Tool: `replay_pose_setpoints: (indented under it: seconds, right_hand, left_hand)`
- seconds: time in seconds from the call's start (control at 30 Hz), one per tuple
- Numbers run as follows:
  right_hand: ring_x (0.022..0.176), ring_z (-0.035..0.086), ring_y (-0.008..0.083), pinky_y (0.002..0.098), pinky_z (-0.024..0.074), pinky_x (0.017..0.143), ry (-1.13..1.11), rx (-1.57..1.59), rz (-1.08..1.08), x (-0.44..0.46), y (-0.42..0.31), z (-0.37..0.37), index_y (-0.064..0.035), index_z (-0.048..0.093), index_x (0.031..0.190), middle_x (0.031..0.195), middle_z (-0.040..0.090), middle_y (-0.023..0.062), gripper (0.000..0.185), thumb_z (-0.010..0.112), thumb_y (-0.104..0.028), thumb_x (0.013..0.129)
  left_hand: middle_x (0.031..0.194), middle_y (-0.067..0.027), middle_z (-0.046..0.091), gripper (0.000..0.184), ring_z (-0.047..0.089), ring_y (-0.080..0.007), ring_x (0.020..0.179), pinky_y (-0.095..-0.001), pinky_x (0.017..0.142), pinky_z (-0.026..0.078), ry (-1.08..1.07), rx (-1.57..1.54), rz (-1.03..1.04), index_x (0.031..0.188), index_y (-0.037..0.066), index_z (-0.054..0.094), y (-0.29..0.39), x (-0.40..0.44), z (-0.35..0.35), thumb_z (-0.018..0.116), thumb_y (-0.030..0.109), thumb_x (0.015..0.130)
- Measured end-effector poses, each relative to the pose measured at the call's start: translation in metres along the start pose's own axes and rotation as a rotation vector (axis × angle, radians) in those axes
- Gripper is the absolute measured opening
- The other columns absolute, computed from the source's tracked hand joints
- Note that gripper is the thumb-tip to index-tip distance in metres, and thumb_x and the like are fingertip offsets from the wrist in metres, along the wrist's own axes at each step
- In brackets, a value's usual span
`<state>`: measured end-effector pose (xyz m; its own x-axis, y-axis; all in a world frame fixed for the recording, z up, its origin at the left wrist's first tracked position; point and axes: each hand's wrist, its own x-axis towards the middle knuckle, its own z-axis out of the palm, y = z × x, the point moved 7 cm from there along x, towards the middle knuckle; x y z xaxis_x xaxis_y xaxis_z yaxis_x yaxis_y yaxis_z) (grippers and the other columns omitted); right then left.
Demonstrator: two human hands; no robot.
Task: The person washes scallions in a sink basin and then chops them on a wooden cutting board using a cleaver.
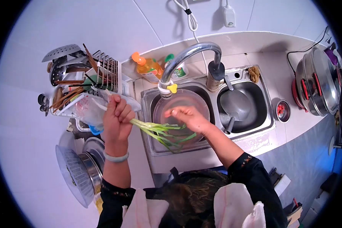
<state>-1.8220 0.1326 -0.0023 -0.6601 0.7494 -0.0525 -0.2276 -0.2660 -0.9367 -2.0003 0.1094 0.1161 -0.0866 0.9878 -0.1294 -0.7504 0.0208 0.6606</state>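
Observation:
My left hand [119, 112] is closed around a small bunch of scallions [155, 129]. Their pale ends stick out on the far side of the fist, and the green leaves hang to the right over the left sink basin [150, 146]. My right hand [190, 117] is above a translucent round tub [207, 108] in that basin, just beyond the leaves and apart from them. Its fingers are curled together; whatever they hold, if anything, is too small to make out. The chrome faucet [192, 47] arches over the tub, with a yellow-tabbed nozzle.
A wok-like pan [233, 104] lies in the right basin. A small metal bowl [283, 111] with red pieces stands right of the sink, near stacked metal pots [315, 81]. Soap bottles [150, 70] line the back. A utensil rack [110, 72] and colander [74, 174] are at left.

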Motion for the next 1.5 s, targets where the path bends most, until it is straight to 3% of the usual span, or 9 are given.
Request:
replay_pose_setpoints:
  seconds: [0.13,0.23,0.33,0.53,0.63,0.73,1.03,1.33,1.5]
  right_hand:
    - [0.084,0.053,0.0111,0.0252,0.0426,0.081,-0.215,-0.160,-0.018,-0.003,0.002,0.032,-0.0015,0.063,0.109,0.087,0.062,0.0008,0.028,0.050,-0.023,0.096]
    - [0.080,0.051,0.0094,0.0251,0.0428,0.077,-0.217,-0.318,-0.173,-0.007,-0.008,0.031,-0.0024,0.063,0.104,0.082,0.059,0.0006,0.025,0.049,-0.022,0.096]
    - [0.074,0.049,0.0079,0.0244,0.0422,0.071,-0.148,-0.320,-0.087,-0.005,0.004,0.016,-0.0027,0.062,0.096,0.076,0.055,-0.0019,0.022,0.050,-0.021,0.096]
    - [0.069,0.047,0.0056,0.0218,0.0403,0.065,-0.132,0.002,0.201,-0.013,0.016,0.013,-0.0034,0.059,0.087,0.073,0.051,-0.0047,0.025,0.049,-0.024,0.097]
    - [0.069,0.047,0.0049,0.0219,0.0405,0.064,-0.121,0.049,0.205,-0.014,0.022,0.010,-0.0032,0.059,0.088,0.073,0.051,-0.0039,0.027,0.048,-0.026,0.097]
    - [0.066,0.047,0.0053,0.0217,0.0402,0.060,-0.119,0.048,0.180,-0.013,0.030,0.011,-0.0032,0.060,0.088,0.074,0.053,-0.0031,0.028,0.047,-0.027,0.097]
    - [0.053,0.040,0.0033,0.0181,0.0281,0.049,-0.147,0.289,0.361,-0.019,0.028,0.012,-0.0041,0.062,0.088,0.067,0.054,-0.0021,0.018,0.052,-0.019,0.089]
    - [0.060,0.046,0.0054,0.0237,0.0383,0.054,0.046,-0.194,0.098,-0.013,0.014,-0.002,-0.0008,0.063,0.085,0.069,0.057,-0.0009,0.019,0.053,-0.016,0.088]
    - [0.068,0.061,0.0268,0.0361,0.0472,0.063,0.159,-0.554,-0.201,-0.018,-0.004,-0.004,-0.0014,0.063,0.089,0.075,0.061,0.0138,0.014,0.055,-0.012,0.084]
  left_hand:
    - [0.063,0.0038,0.031,0.021,0.028,-0.0054,0.052,-0.0190,0.048,0.028,0.016,-0.049,-0.020,0.097,0.005,0.049,-0.006,0.005,-0.011,0.038,0.023,0.100]
    - [0.068,0.0016,0.036,0.020,0.032,-0.0074,0.056,-0.0207,0.052,0.031,0.066,-0.038,-0.006,0.107,0.004,0.051,-0.008,0.008,-0.025,0.041,0.019,0.099]
    - [0.074,-0.0012,0.044,0.022,0.041,-0.0104,0.064,-0.0245,0.059,0.036,0.097,-0.029,-0.050,0.111,0.003,0.051,-0.011,0.007,-0.037,0.042,0.018,0.098]
    - [0.103,-0.0073,0.058,0.033,0.055,-0.0178,0.095,-0.0405,0.092,0.044,0.267,0.219,-0.003,0.125,0.005,0.047,-0.017,0.003,-0.040,0.049,0.017,0.095]
    - [0.116,-0.0101,0.055,0.035,0.052,-0.0237,0.111,-0.0489,0.103,0.037,0.268,0.239,0.007,0.127,0.007,0.046,-0.022,0.005,-0.047,0.050,0.020,0.095]
    - [0.117,-0.0153,0.051,0.033,0.050,-0.0307,0.113,-0.0521,0.100,0.041,0.334,0.171,0.023,0.124,0.002,0.045,-0.032,0.004,-0.033,0.048,0.020,0.096]
    - [0.111,-0.0128,0.056,0.031,0.055,-0.0272,0.104,-0.0512,0.096,0.044,0.199,0.203,-0.159,0.118,0.003,0.049,-0.073,-0.003,-0.037,0.048,0.025,0.096]
    - [0.105,-0.0150,0.057,0.029,0.058,-0.0276,0.099,-0.0494,0.093,0.047,0.208,0.251,-0.139,0.116,0.002,0.051,-0.073,-0.006,-0.034,0.052,0.022,0.094]
    - [0.093,-0.0156,0.064,0.025,0.063,-0.0279,0.091,-0.0447,0.089,0.050,0.197,0.272,-0.118,0.111,0.000,0.053,-0.072,-0.009,-0.029,0.053,0.019,0.094]
